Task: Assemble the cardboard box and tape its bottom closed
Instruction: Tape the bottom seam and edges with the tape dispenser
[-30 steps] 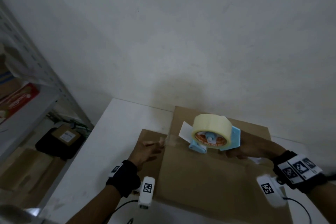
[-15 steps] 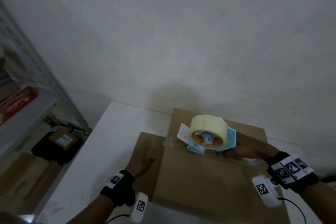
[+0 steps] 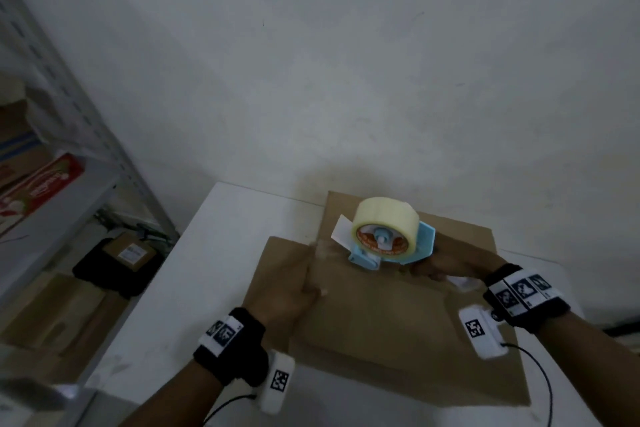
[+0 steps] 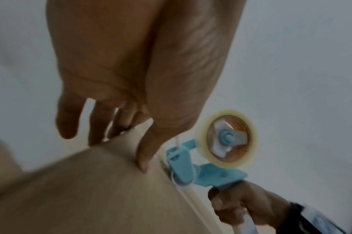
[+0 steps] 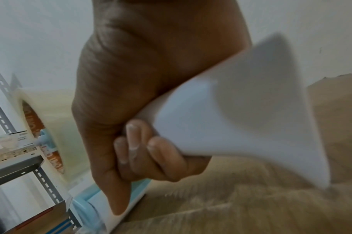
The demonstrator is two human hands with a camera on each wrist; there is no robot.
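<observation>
A brown cardboard box (image 3: 381, 322) lies on a white table (image 3: 214, 253) with its folded flaps facing up. My right hand (image 3: 446, 263) grips the white handle of a blue tape dispenser (image 3: 384, 236), which carries a clear tape roll and touches the box's top near the far left. In the right wrist view the fingers (image 5: 151, 152) curl round the handle, the tape roll (image 5: 46, 126) beyond them. My left hand (image 3: 294, 284) rests on the box's left edge. Its thumb (image 4: 145, 158) presses the top beside the dispenser (image 4: 201, 166), and the straight fingers (image 4: 67, 120) hang down the side.
A white wall stands just behind the table. A metal shelf rack (image 3: 69, 184) with cartons is on the left. Below it, on the floor, lie a black bag with a small parcel (image 3: 128, 253) and flat cardboard (image 3: 52, 315).
My left hand has drawn back from the tape's end near the dispenser and now sits on the box's left edge. The dispenser has stayed at about the same spot.
</observation>
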